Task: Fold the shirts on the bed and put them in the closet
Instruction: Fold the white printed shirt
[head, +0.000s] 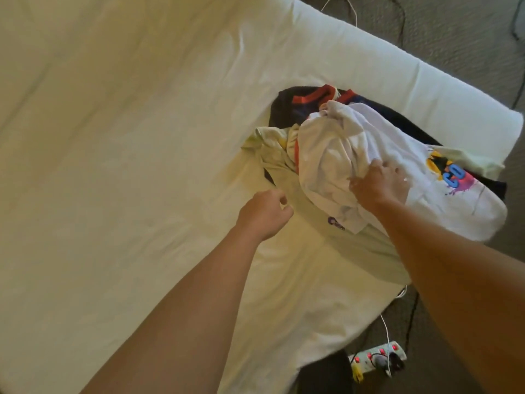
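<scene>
A heap of shirts lies near the right corner of the bed (119, 132). On top is a crumpled white shirt (341, 155) with a colourful print. Under it are a pale cream shirt (349, 251) with a small dark logo and a dark shirt (287, 109) with red trim. My right hand (377, 183) rests on the white shirt with its fingers curled into the cloth. My left hand (267, 211) sits at the left edge of the cream shirt, fingers curled; whether it pinches the fabric is unclear.
The bed's white sheet stretches wide to the left of the heap. On the carpet at the lower right lies a power strip (377, 359) with red switches and plugged cables. More cables (352, 9) run along the floor past the bed's far edge.
</scene>
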